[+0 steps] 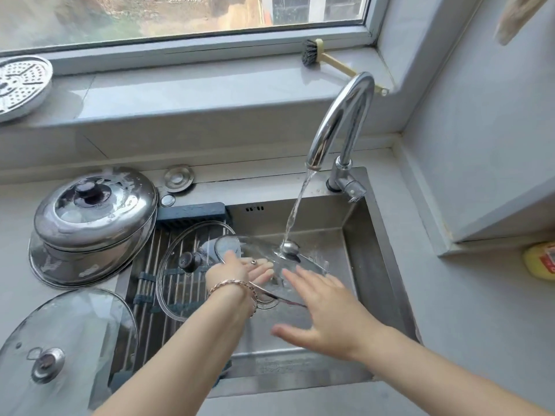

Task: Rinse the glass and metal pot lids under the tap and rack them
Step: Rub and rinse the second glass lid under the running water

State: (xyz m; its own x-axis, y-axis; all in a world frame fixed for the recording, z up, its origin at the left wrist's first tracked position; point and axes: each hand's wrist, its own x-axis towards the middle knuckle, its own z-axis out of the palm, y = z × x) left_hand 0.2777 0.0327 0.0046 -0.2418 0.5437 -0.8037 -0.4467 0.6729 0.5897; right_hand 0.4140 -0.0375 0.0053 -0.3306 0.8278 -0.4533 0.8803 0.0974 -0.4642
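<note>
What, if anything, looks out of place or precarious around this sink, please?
Nothing looks damaged or spilled. The one oddity is the perforated steamer plate on the windowsill: it appears tilted against the window frame, its lower rim at the sill's front edge, so it might slide off.

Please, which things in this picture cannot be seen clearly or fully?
All in the head view:
1. Right hand: motion blur; whether it touches the rinsed lid cannot be told.
2. Left hand: fingertips dim behind the wet glass.
3. Counter lid: cut by the left and bottom edges.
4. Yellow bottle: cut by the right edge, label unreadable.
5. Steamer plate: cut by the left edge.
</note>
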